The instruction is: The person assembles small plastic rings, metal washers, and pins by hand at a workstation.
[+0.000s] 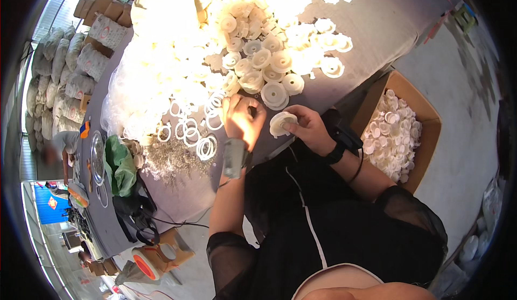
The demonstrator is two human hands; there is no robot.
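Sunlit table (377, 33): right hand (314, 132) pinches white flanged disc (279, 124); left hand (240, 119) curled, contents unclear.

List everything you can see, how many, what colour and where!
table: one, grey, upper middle
held part: one, white, centre
round parts: many, white, heaped on table
rings: many, white, left of centre
tiny bits: countless, brownish, below the rings
wrap: one, green, table's left part
bag: one, black, below the wrap
box: one, brown, right side
box pieces: many, white, inside the box
sacks: many, pale, stacked far left
cartons: several, brown, upper left
other person: at least one, grey top, far left
clothes: one set, black, bottom
wristbands: two, grey and black, wrists
left hand: one, bare, beside the heap
right hand: one, bare, pinching the held part
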